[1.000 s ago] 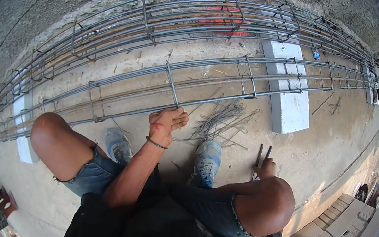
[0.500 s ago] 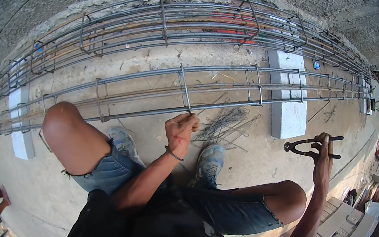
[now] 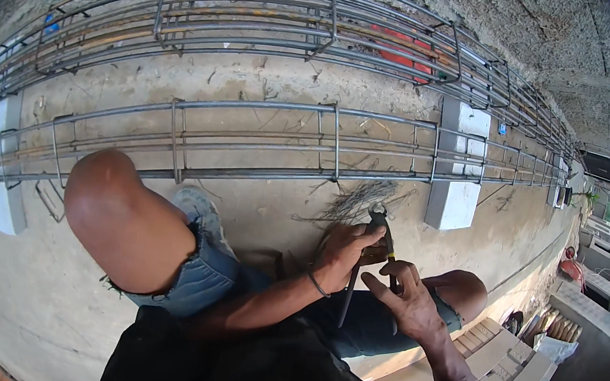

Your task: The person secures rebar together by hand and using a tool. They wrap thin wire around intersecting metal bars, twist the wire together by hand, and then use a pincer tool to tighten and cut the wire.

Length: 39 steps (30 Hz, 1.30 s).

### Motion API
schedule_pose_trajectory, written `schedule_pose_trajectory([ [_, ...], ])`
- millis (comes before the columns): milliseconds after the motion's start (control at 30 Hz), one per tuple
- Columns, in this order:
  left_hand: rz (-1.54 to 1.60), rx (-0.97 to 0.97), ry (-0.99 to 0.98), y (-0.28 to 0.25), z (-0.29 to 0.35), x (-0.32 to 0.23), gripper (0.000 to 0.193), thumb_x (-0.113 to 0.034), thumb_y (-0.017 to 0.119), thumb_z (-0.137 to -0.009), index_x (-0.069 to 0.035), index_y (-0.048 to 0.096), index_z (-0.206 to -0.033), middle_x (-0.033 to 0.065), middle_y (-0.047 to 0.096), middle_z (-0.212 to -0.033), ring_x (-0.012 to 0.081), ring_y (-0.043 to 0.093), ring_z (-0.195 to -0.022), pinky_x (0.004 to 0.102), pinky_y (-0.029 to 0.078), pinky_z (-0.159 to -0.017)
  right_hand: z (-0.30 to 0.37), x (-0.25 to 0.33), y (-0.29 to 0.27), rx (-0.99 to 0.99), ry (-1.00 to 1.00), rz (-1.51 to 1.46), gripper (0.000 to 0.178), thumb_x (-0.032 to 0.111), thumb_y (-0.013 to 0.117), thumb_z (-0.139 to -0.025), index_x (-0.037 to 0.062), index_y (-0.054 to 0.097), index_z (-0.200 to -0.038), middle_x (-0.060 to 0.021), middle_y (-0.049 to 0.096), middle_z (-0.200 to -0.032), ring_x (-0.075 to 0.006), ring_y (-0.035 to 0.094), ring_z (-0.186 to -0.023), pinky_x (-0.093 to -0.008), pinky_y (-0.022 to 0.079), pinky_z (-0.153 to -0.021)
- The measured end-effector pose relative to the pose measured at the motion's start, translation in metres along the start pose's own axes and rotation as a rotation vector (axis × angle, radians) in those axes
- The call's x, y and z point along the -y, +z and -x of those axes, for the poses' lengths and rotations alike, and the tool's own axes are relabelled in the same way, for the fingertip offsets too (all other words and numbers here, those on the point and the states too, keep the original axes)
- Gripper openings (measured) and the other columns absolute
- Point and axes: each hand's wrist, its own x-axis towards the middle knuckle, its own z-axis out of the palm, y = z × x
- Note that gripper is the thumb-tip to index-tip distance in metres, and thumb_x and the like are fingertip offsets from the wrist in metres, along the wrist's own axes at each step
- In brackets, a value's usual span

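I squat on a concrete floor in front of a long rebar cage (image 3: 249, 144). My left hand (image 3: 343, 254) and my right hand (image 3: 407, 294) meet between my knees, both closed on a pair of dark steel pincers (image 3: 378, 224). The pincers' head points up toward a loose bundle of thin tie wires (image 3: 354, 201) lying on the floor just below the cage. One handle runs down past my left wrist. The other handle sits under my right fingers.
A second, larger rebar cage (image 3: 266, 21) runs along the far wall. White concrete blocks (image 3: 454, 180) carry the near cage, with another white block (image 3: 4, 195) at left. Stacked pale bricks (image 3: 506, 367) lie at lower right.
My right hand has swung the pincers in from the far right to the middle. My left hand has left the cage's stirrup and come down onto the tool.
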Motion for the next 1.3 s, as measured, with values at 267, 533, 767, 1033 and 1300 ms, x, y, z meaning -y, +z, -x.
schedule_pose_trajectory([
  [267,0.288,-0.080,0.073,-0.002,0.007,0.006,0.025,-0.021,0.049,-0.097,0.001,0.055,-0.108,0.0133,0.065,-0.093,0.0190,0.063,-0.076,0.0279,0.047,-0.066,0.001,0.003,0.025,-0.573,0.330,-1.351,0.073,-0.011,0.059,-0.078,0.0097,0.025,-0.139,-0.0125,0.033,-0.137,-0.0295,0.044,-0.125,-0.0428,0.046,-0.095],
  [533,0.364,0.217,0.065,-0.018,-0.002,0.006,0.022,-0.015,0.046,-0.097,0.004,0.054,-0.107,0.0153,0.063,-0.090,0.0160,0.056,-0.067,0.0274,0.044,-0.059,0.017,-0.014,0.040,-0.111,0.120,-2.263,0.143,0.073,0.076,-0.043,0.0140,0.001,-0.149,-0.0194,0.004,-0.152,-0.0385,0.007,-0.141,-0.0580,0.026,-0.105],
  [767,0.050,0.151,0.075,-0.009,0.000,-0.016,0.023,-0.016,0.051,-0.096,0.001,0.064,-0.087,0.0060,0.062,-0.073,0.0097,0.053,-0.060,0.0240,0.044,-0.056,-0.001,0.006,0.029,-0.007,0.415,-2.224,0.083,0.045,0.075,-0.069,-0.0007,0.040,-0.128,-0.0212,0.036,-0.138,-0.0326,0.033,-0.131,-0.0484,0.033,-0.104],
  [1033,-0.096,-0.474,0.296,-0.018,-0.009,-0.008,0.025,-0.024,0.065,-0.088,0.000,0.067,-0.091,0.0078,0.067,-0.084,0.0130,0.061,-0.073,0.0258,0.050,-0.066,-0.032,-0.028,-0.002,0.114,0.734,-1.443,0.055,-0.013,0.039,-0.070,0.0030,0.055,-0.120,-0.0123,0.059,-0.117,-0.0192,0.057,-0.108,-0.0325,0.047,-0.091],
  [1300,0.019,-0.578,0.405,-0.025,-0.023,-0.014,0.028,-0.014,0.068,-0.085,-0.001,0.061,-0.109,0.0071,0.065,-0.094,0.0162,0.062,-0.084,0.0291,0.051,-0.072,-0.053,-0.093,0.010,0.389,0.518,-1.055,0.068,-0.019,0.038,-0.070,0.0081,0.046,-0.133,-0.0131,0.052,-0.129,-0.0218,0.054,-0.115,-0.0323,0.043,-0.096],
])
